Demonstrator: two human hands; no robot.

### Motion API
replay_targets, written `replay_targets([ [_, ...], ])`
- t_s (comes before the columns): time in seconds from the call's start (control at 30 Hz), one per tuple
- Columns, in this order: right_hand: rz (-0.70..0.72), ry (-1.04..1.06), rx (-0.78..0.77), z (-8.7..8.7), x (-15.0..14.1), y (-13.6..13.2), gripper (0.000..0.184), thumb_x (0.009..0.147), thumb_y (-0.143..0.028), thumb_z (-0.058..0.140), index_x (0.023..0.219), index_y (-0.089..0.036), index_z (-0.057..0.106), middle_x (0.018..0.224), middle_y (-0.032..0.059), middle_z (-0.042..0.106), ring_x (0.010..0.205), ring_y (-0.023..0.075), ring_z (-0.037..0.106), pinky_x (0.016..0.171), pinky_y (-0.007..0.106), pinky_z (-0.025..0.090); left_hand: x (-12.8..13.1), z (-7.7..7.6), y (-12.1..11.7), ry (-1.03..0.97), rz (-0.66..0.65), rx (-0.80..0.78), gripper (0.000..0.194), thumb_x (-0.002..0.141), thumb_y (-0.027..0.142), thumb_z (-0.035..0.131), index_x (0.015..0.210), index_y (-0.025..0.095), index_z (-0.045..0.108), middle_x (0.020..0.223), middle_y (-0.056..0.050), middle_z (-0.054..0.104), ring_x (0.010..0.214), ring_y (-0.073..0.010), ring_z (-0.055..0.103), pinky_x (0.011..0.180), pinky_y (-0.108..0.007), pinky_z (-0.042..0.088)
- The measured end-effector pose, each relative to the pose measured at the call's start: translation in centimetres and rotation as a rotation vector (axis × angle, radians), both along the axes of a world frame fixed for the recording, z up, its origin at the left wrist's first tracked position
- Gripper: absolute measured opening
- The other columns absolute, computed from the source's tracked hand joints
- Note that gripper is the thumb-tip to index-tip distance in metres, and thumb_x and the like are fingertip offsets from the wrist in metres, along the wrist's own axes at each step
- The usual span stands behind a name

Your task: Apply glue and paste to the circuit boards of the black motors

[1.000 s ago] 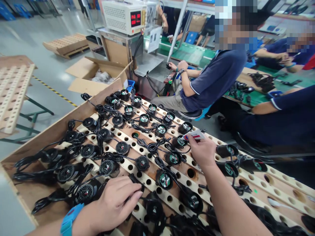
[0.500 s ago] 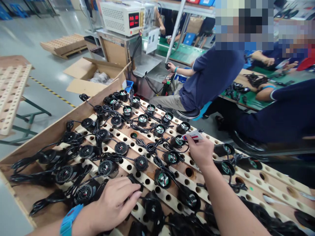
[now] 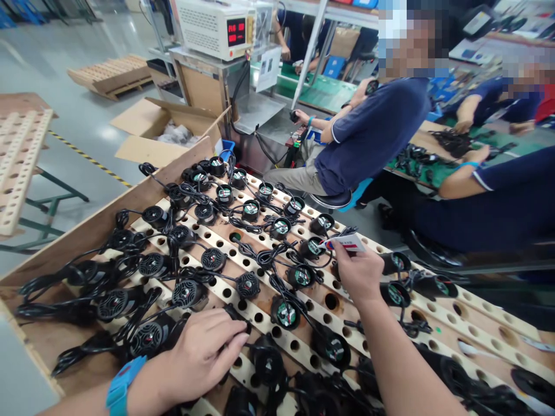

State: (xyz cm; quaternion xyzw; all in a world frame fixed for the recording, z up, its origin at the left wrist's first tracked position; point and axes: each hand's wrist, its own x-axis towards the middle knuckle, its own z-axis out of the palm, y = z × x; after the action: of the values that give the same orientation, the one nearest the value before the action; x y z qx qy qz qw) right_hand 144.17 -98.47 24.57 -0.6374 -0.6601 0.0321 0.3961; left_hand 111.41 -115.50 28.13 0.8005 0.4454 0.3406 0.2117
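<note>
Left hand [image 3: 207, 349] palm down, fingers curled; right hand [image 3: 359, 270] farther forward, thumb pinched against fingers

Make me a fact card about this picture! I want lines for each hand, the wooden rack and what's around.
Right hand: holds a white soft tube with red and blue print, nozzle at an open round black housing with a green board inside; contact unclear
Left hand: at a small dark part; grip unclear
Left wrist: bright blue band
Pale wooden rack with round holes: carries many black housings and black cables
Behind: white boxy machine with red digits; open brown cardboard box
Nearby: seated person in a navy shirt
</note>
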Motion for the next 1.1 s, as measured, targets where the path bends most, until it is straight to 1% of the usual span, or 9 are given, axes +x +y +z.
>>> replay_targets([
  [0.17,0.009,0.069,-0.001,-0.5,-0.9,0.1,0.029,0.087,-0.047,0.068,0.075,-0.020,0.070,0.069,0.0032,0.069,0.067,0.0213,0.066,0.067,0.032,0.048,0.1,0.0,0.1,-0.014,-0.011,0.011,0.016,0.092,0.011,0.059,0.106,0.017,0.064,0.072,-0.002,0.064,0.062,-0.0136,0.058,0.059,-0.027,0.047],
  [0.27,0.036,0.086,0.002,-0.8,-1.7,0.4,0.026,0.087,-0.044,0.067,0.078,-0.020,0.069,0.070,0.0023,0.070,0.067,0.0207,0.065,0.068,0.032,0.048,0.1,0.1,0.2,-0.010,-0.011,0.009,0.017,0.092,0.011,0.059,0.106,0.017,0.065,0.074,-0.002,0.066,0.064,-0.0139,0.060,0.060,-0.027,0.048],
  [0.43,0.069,0.069,0.005,-0.5,-2.3,0.8,0.022,0.089,-0.041,0.064,0.081,-0.021,0.070,0.075,0.0027,0.071,0.070,0.0206,0.066,0.070,0.032,0.048,0.0,0.0,0.0,0.012,-0.004,0.018,0.017,0.092,0.012,0.059,0.107,0.018,0.065,0.078,-0.004,0.069,0.068,-0.0154,0.064,0.063,-0.027,0.050],
  [0.6,0.082,0.096,-0.020,-0.4,-2.2,0.8,0.020,0.089,-0.039,0.063,0.082,-0.021,0.069,0.076,0.0023,0.070,0.072,0.0203,0.065,0.072,0.032,0.047,-0.1,-0.3,-0.2,0.013,-0.021,0.018,0.017,0.092,0.013,0.059,0.107,0.017,0.065,0.079,-0.005,0.069,0.069,-0.0156,0.064,0.064,-0.027,0.051],
  [0.77,0.071,0.048,-0.036,-0.2,-1.7,0.3,0.020,0.089,-0.038,0.062,0.078,-0.021,0.068,0.074,0.0026,0.070,0.071,0.0200,0.064,0.069,0.031,0.045,-0.1,-0.6,-0.3,0.010,-0.038,-0.001,0.018,0.092,0.011,0.059,0.108,0.017,0.065,0.074,-0.003,0.064,0.066,-0.0140,0.061,0.062,-0.026,0.049],
  [0.9,0.047,-0.003,-0.015,-0.2,-1.3,0.0,0.025,0.088,-0.039,0.061,0.073,-0.020,0.066,0.071,0.0031,0.069,0.068,0.0199,0.063,0.066,0.031,0.044,-0.1,-0.7,-0.4,0.004,-0.050,-0.001,0.019,0.091,0.009,0.059,0.108,0.017,0.065,0.074,-0.003,0.065,0.067,-0.0138,0.062,0.063,-0.026,0.050],
  [1.0,0.053,-0.018,-0.006,-0.2,-1.1,-0.1,0.025,0.089,-0.038,0.060,0.072,-0.020,0.066,0.069,0.0029,0.068,0.067,0.0198,0.063,0.065,0.031,0.043,-0.2,-0.8,-0.4,0.006,-0.049,0.013,0.020,0.091,0.009,0.060,0.109,0.017,0.065,0.075,-0.002,0.065,0.067,-0.0131,0.062,0.065,-0.026,0.051],
  [1.1,0.051,-0.024,0.015,-0.2,-1.0,-0.2,0.024,0.090,-0.037,0.060,0.074,-0.020,0.068,0.070,0.0033,0.068,0.068,0.0202,0.064,0.066,0.031,0.044,-0.2,-0.9,-0.4,0.017,-0.041,0.039,0.020,0.091,0.010,0.060,0.110,0.018,0.065,0.079,-0.003,0.068,0.070,-0.0142,0.065,0.069,-0.027,0.054],
])
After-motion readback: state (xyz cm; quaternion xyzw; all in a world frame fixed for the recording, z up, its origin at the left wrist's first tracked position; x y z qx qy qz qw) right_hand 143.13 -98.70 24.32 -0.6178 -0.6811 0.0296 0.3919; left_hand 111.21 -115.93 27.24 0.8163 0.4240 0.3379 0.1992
